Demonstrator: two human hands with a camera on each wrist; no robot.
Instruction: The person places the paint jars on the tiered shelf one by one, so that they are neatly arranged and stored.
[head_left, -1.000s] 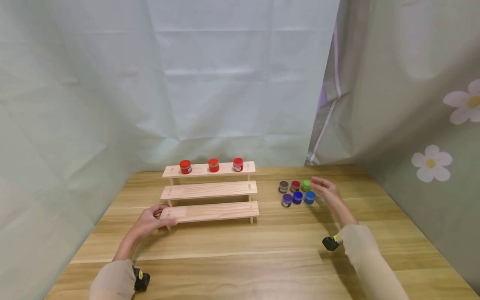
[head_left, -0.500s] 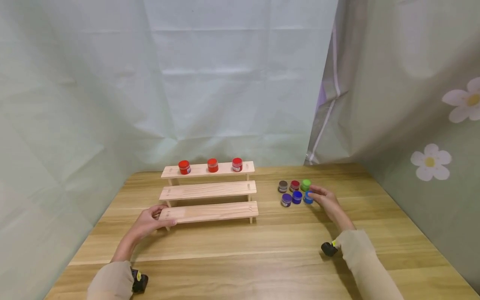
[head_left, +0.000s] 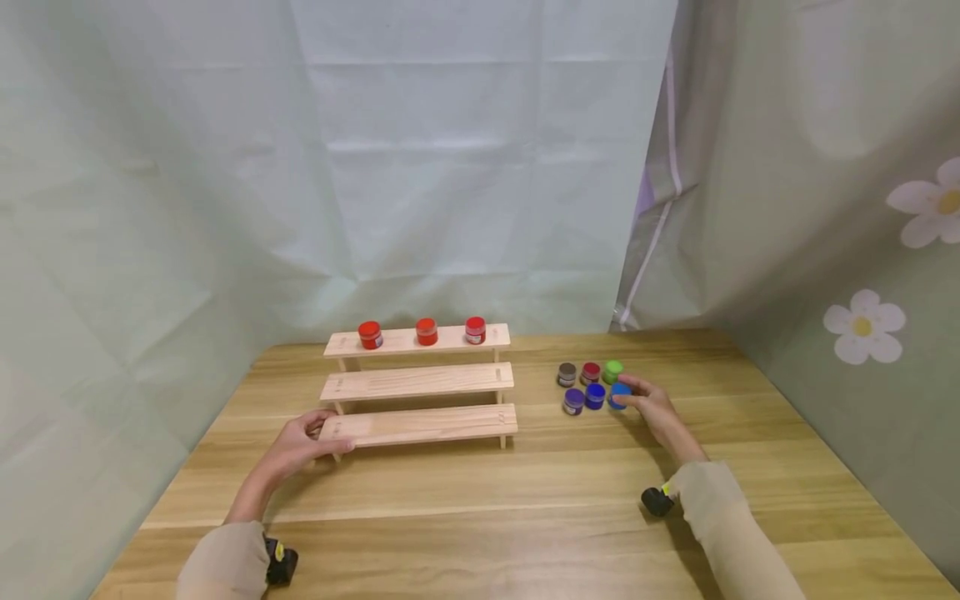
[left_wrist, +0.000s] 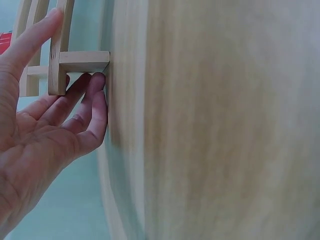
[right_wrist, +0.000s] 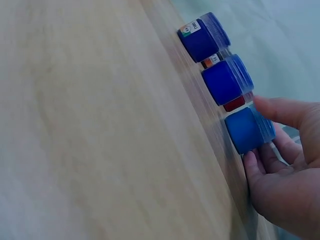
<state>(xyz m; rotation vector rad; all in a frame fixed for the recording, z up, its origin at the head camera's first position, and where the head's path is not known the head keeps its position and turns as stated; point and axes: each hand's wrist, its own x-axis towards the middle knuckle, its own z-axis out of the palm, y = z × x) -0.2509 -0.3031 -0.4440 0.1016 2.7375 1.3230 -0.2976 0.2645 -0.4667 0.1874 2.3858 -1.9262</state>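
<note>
My left hand (head_left: 294,446) holds the left end of the lowest step of a three-tier wooden display rack (head_left: 420,425). In the left wrist view the thumb lies along the step board (left_wrist: 58,55), and curled fingers reach behind it by the leg. On the right, my right hand (head_left: 654,410) pinches a light blue paint jar (right_wrist: 245,130) between thumb and fingers; the jar stands on the table. Beside it are a dark blue jar (right_wrist: 225,82) and a purple jar (head_left: 573,402). Behind these sit a green jar (head_left: 613,371), a dark red jar (head_left: 591,372) and a dark grey-brown jar (head_left: 567,374).
Three red-toned jars stand spaced along the top tier: a left one (head_left: 370,335), a middle one (head_left: 427,332) and a right one (head_left: 476,330). The wooden table (head_left: 480,517) ends at a pale cloth backdrop (head_left: 450,167), with a flowered curtain (head_left: 810,250) at the right.
My right hand has come down from beside the green jar to the light blue jar and has taken hold of it. The left hand stays on the rack.
</note>
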